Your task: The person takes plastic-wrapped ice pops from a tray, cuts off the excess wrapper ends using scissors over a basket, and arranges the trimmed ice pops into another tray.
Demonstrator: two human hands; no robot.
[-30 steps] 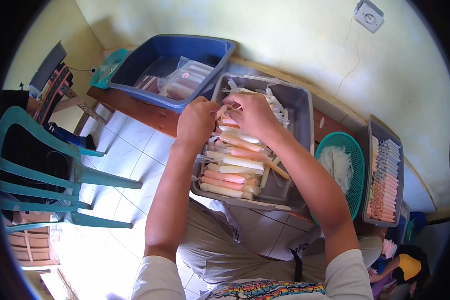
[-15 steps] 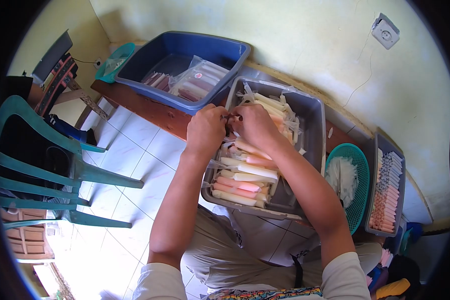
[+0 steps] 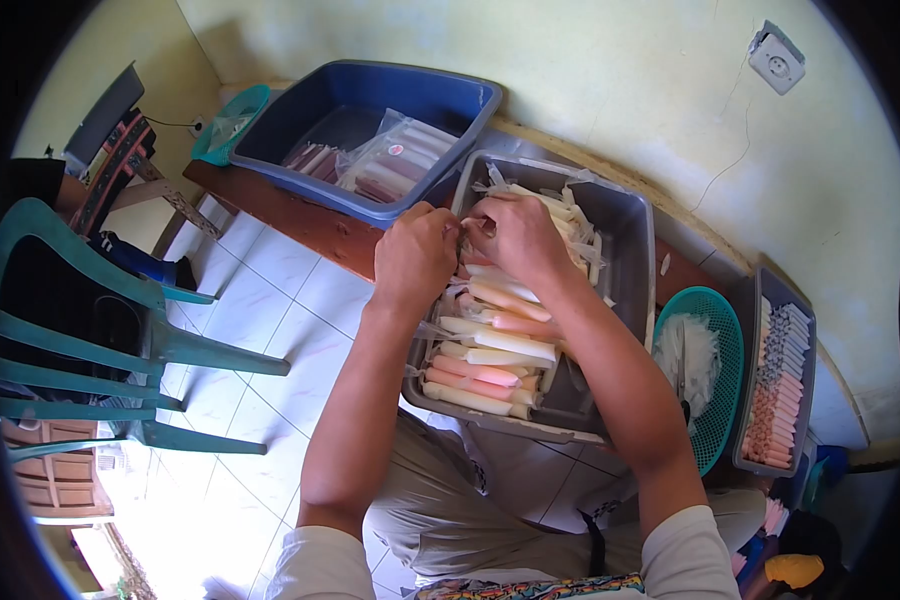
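Both hands are close together over the grey tray [image 3: 625, 260], left hand [image 3: 415, 252] curled, right hand [image 3: 522, 240] bent at the fingers. Compared with half a second ago, the right sits slightly higher while the left barely moves, so we'd call it the same fiddly fingertip work. Filled tubes [image 3: 515, 302] lie in the tray beneath. Knuckles hide the tips, so we can't tell what's clamped; a probable yellow sleeve [image 3: 794, 571] gets cut off lower right.

Strong glare bleaches the lower-left floor [image 3: 205, 505], while fisheye distortion curves everything toward black corners.
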